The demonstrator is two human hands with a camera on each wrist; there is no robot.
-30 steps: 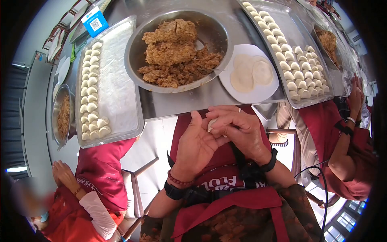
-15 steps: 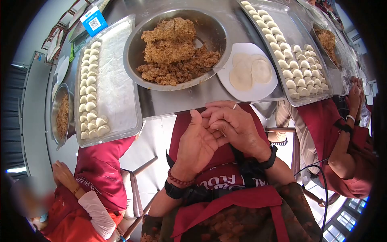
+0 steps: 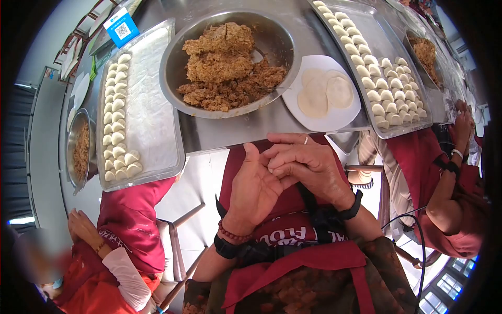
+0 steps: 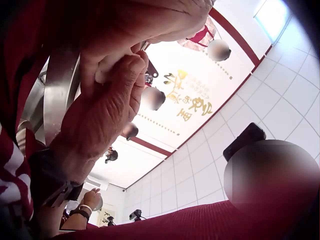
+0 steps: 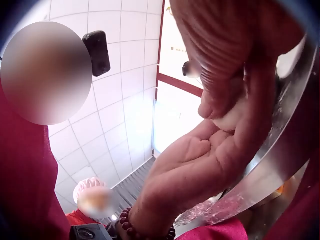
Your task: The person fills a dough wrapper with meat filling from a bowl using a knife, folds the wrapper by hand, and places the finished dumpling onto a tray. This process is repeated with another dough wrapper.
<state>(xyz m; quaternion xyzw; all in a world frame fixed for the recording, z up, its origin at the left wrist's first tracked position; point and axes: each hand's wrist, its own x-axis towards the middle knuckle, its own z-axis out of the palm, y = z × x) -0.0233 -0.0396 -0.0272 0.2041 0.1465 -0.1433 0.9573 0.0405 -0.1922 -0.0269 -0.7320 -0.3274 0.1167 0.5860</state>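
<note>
A pale dumpling [image 5: 231, 120] sits between the two hands, above the lap in front of the table edge. My right hand [image 3: 308, 166] pinches it with thumb and bent fingers. Beneath, my left hand [image 3: 256, 188] faces palm up, thumb raised, its fingers bent about the dumpling. From the left wrist view a strip of white dough [image 4: 104, 70] shows between the fingers. The head view has the dumpling largely hidden behind the fingers. Beyond the hands, a white plate [image 3: 351, 112] carries several round wrappers [image 3: 314, 99].
A large steel bowl [image 3: 170, 86] of brown filling [image 3: 219, 68] stands on the table. Trays with rows of dumplings lie left [image 3: 151, 120] and right [image 3: 379, 36]. A blue QR-code sign [image 3: 121, 29] stands at back left. People sit on both sides; a cable [image 3: 420, 246] hangs at right.
The dumpling's pale edge, visible between the hands a second ago, is now covered in the head view. The right fingers have shifted slightly along it; the left hand stays nearly in place.
</note>
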